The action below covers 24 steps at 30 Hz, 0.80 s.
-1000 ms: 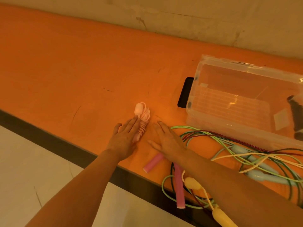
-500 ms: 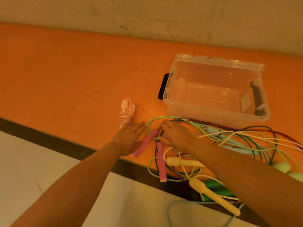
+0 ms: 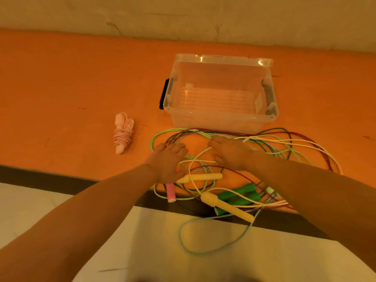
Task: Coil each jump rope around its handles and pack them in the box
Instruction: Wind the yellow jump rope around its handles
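Your left hand lies palm-down on the tangle of loose jump ropes near the front edge of the orange tabletop, fingers fairly straight over a pink handle whose end pokes out below your palm and past the edge; whether the fingers actually close on it, you cannot tell from here. Your right hand rests just beside it on the green, red and cream cords, fingers spread and lightly bent, gripping nothing visible. Two yellow handles and a pair of green handles lie at the front edge below your right hand, and a pale blue cord loop hangs off the edge. The coiled pink rope sits alone to the left of the tangle, apart from both hands. The clear box stands open just behind the tangle, toward the back edge, with no rope in it.
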Motion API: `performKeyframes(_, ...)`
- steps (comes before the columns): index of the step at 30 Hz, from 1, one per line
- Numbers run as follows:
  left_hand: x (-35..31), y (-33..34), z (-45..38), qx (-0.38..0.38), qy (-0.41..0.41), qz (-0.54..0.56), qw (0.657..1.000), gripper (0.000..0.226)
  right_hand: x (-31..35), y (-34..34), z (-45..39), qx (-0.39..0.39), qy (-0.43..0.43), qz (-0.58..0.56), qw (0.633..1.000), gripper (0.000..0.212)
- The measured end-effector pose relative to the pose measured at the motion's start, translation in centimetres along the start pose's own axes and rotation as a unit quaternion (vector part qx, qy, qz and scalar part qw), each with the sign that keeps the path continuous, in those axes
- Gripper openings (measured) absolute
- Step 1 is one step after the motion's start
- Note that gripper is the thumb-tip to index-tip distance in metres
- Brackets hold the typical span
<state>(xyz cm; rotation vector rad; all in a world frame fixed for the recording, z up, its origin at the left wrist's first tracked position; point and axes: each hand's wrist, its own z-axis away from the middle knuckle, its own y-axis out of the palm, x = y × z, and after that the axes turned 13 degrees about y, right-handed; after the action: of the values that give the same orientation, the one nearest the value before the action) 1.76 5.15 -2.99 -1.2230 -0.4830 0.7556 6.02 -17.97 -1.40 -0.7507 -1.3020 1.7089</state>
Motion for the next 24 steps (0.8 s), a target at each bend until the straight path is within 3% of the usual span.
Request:
performKeyframes(5,-3.0,0.1,-1.3,0.029,0.156,-0.038,0.987,0.061,-1.9,1.6,4.3,0.041,0.014,0.006,0.999,0.042)
performKeyframes(10,-5.9,0.7,-3.6,0.065,0.107,-0.012,0.992,0.056,-2.3,3.7,7.7,0.097,-0.007,0.01,0.995,0.048)
performKeyframes(14,-7.3,0.5,-4.8,0.147,0.094,0.093,0.98,0.091,-2.1,4.8,9.3,0.102,-0.015,0.0,0.995,0.051)
performKeyframes(17,-7.7,1.1,-4.7,0.169,0.123,0.059,0.976,0.107,-2.4,5.4,10.1,0.105,-0.024,-0.002,0.994,0.065)
performKeyframes(20,-7.4,2.1,-4.4,0.113,0.156,0.04,0.98,0.078,-2.7,5.7,10.5,0.109,-0.027,0.001,0.994,0.067)
performKeyframes(24,-7.5,2.1,-3.7,0.069,0.17,0.154,0.971,0.041,-2.5,5.5,10.7,0.115,-0.021,0.019,0.993,0.081)
